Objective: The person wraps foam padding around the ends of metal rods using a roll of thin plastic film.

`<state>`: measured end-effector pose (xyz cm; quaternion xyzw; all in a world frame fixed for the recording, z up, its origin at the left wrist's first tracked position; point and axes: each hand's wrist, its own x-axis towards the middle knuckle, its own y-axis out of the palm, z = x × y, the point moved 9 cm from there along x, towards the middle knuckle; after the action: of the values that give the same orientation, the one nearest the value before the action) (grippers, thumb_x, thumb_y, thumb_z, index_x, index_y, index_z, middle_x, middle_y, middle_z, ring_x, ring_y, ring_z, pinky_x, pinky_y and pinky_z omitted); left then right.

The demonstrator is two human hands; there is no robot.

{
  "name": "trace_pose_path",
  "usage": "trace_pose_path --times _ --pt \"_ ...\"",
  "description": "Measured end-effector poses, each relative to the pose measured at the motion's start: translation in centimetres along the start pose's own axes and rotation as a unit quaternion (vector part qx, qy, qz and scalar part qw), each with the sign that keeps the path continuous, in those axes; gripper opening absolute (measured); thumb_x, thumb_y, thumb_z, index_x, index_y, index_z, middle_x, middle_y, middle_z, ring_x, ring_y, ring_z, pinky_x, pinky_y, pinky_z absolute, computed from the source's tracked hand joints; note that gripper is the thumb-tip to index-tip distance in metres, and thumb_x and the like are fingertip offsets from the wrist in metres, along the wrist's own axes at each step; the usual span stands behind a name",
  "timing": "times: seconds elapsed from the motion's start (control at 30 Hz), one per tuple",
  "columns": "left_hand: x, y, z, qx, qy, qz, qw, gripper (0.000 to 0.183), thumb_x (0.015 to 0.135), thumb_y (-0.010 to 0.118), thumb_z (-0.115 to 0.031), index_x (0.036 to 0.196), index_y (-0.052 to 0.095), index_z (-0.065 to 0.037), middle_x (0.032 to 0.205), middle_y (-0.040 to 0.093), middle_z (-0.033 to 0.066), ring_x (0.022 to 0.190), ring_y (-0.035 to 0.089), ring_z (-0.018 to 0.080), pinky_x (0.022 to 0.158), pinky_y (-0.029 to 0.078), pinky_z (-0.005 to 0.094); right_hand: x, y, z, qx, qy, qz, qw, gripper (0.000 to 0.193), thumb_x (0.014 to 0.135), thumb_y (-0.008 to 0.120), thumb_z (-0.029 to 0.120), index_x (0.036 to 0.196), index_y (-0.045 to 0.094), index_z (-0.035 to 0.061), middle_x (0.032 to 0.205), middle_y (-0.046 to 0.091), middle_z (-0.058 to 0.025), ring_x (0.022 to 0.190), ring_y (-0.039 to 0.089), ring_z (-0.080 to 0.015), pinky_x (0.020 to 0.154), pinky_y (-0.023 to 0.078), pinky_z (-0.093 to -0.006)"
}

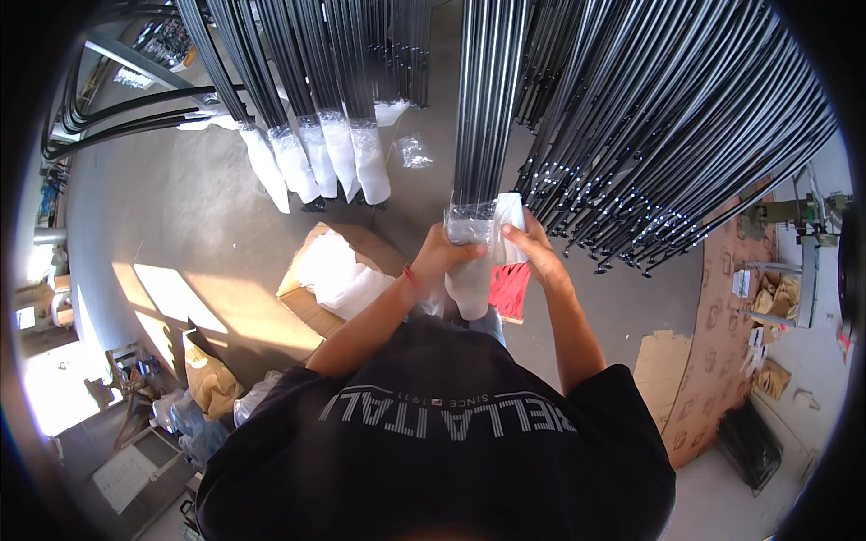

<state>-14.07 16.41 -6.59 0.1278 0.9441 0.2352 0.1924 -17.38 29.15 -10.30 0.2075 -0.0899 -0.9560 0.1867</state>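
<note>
Head view, looking down. My left hand is closed around the lower end of a hanging bundle of black rods, gripping it through the clear plastic bag that sleeves the rod tips. My right hand is partly open, thumb and fingers pinching the bag's upper edge beside the bundle. The bundle hangs straight down in front of my chest, between two other groups: already bagged rod bundles to the left and bare rods fanned out to the right. Below lie an open cardboard box on the concrete floor.

Handling, as I judge it: the rods are slim, stiff and probably light singly, but springy and apt to splay. The film is thin, slippery and easily torn by rod ends. The best hold is around the bundle just above the bag mouth, squeezing the rods together, not on the loose film alone.
</note>
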Motion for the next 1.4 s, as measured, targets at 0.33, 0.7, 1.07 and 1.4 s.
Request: trace_pose_path --times 0.33,0.7,1.07,1.4 --pt "0.4 -1.4 0.4 -0.022 0.016 -0.021 0.999 0.03 0.068 0.065 0.0 0.097 0.058 0.0 0.086 0.061 0.0046 0.078 0.057 0.0128 0.072 0.046 0.0278 0.2 2.1 1.8 -0.261 0.028 0.056 0.963 0.1 0.056 0.073 0.014 0.134 0.011 0.0026 0.13 0.029 -0.0151 0.122 0.026 -0.0262 0.098 0.028 -0.0324" --pt "1.1 -1.8 0.6 -0.01 0.0 -0.008 1.0 0.032 0.065 0.067 -0.004 0.096 0.058 -0.002 0.085 0.06 0.0028 0.078 0.056 0.0132 0.073 0.045 0.0276 1.1 2.1 5.8 -0.396 -0.094 -0.1 0.908 0.092 0.053 0.074 0.022 0.128 0.024 0.0042 0.117 0.043 -0.0185 0.108 0.045 -0.0334 0.09 0.038 -0.0353" --pt "1.0 -0.6 -0.3 -0.059 0.002 0.022 0.998 0.045 0.064 0.069 -0.003 0.106 0.053 -0.003 0.093 0.058 0.0027 0.087 0.054 0.0121 0.078 0.043 0.027 13.4 6.2 4.8 -0.14 0.013 0.042 0.989 0.026 0.076 0.059 0.022 0.093 0.06 0.0032 0.085 0.059 -0.0116 0.072 0.059 -0.022 0.06 0.049 -0.0316" --pt "1.4 -1.1 -1.1 -0.022 0.013 0.063 0.998 0.063 0.062 0.067 0.002 0.12 0.044 -0.005 0.106 0.054 0.0037 0.098 0.05 0.0147 0.085 0.04 0.0289 6.1 -0.3 7.8 0.329 -0.127 -0.099 0.931 0.058 0.068 0.057 0.035 0.111 0.046 -0.0016 0.1 0.054 -0.0174 0.082 0.058 -0.0298 0.08 0.044 -0.0471"
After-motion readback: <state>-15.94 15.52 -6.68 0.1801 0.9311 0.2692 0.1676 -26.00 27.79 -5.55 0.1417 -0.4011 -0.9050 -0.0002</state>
